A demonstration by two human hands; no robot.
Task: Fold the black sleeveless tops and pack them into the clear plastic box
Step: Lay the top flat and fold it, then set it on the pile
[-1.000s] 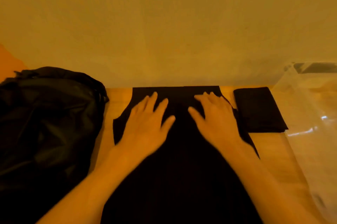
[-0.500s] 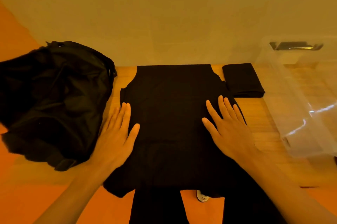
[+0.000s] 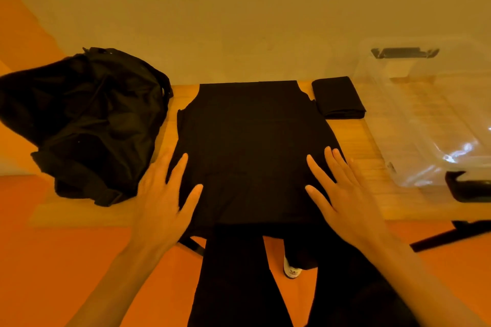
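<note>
Top: black sleeveless fabric top point(image 3: 252, 151) lies spread flat mid-tabletop point(image 3: 356, 138), hem over the near edge.
Left hand point(image 3: 162, 199): flat, fingers straight, on the top's left edge.
Right hand point(image 3: 345, 191): flat, fingers spread, on its right side.
Folded top: small black folded rectangle point(image 3: 338, 96) at the far edge.
Box: clear plastic box point(image 3: 435, 124) at the right edge.
Bag: black crumpled bag point(image 3: 85, 119) at the left edge.

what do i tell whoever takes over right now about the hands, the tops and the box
Left hand: open, fingers straight, flat at the left edge of the spread top.
Right hand: open, flat on its right edge.
The spread top lies flat on the table, not yet folded.
The folded top sits to its right, next to the clear plastic box.
Done: one top folded.
Left: fold the spread one and put both in the box; no top shows inside it.
</note>
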